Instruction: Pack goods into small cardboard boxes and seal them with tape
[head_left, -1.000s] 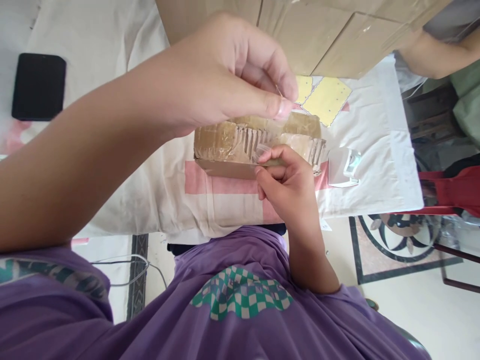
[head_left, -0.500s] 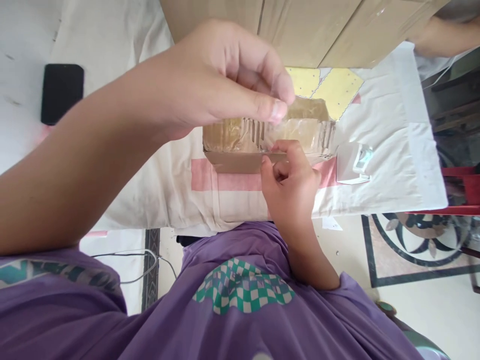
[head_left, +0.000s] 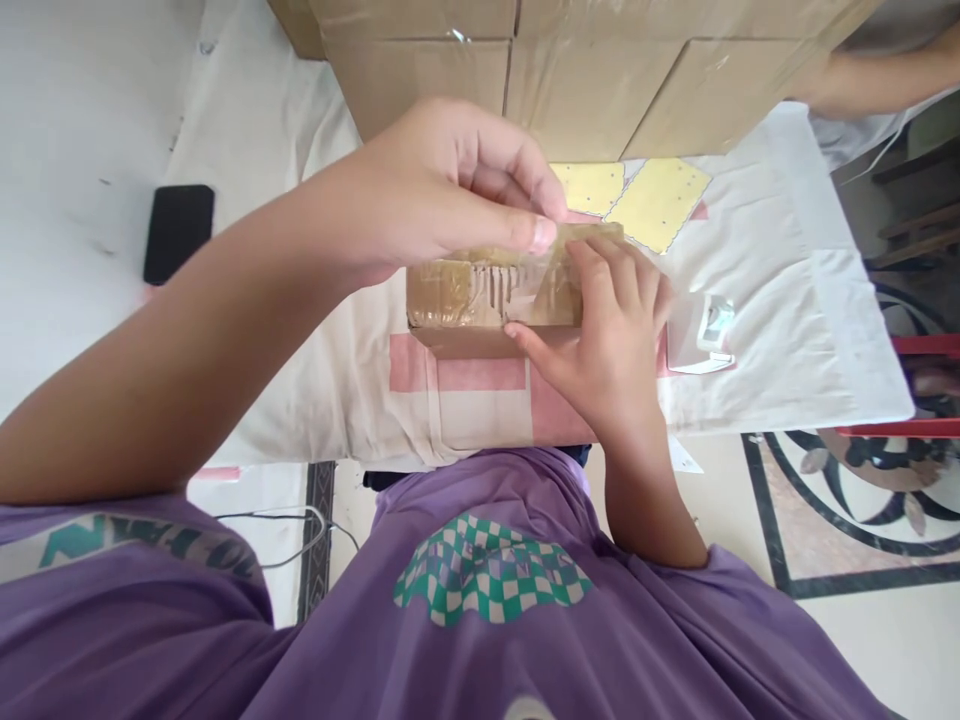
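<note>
A small cardboard box (head_left: 442, 300), covered in shiny clear tape, lies in front of me. Ridged, torn-looking cardboard shows near the middle of its upper face. My left hand (head_left: 480, 190) hovers over the box's far side, thumb and fingertips pinched together; what they hold, if anything, I cannot make out. My right hand (head_left: 615, 320) lies on the right end of the box with its fingers spread over the top. Its thumb stretches left to the near edge.
Large taped cartons (head_left: 585, 90) stand behind the box. Yellow paper pieces (head_left: 660, 200) and a small whitish item (head_left: 701, 335) lie to the right. A black phone (head_left: 178, 235) rests at left. Another person's arm (head_left: 885, 85) reaches in at upper right.
My right hand has gone from curled fingers at the box's near edge to spread fingers over its right end. My left hand stays pinched, now lower in view. The view has shifted slightly.
</note>
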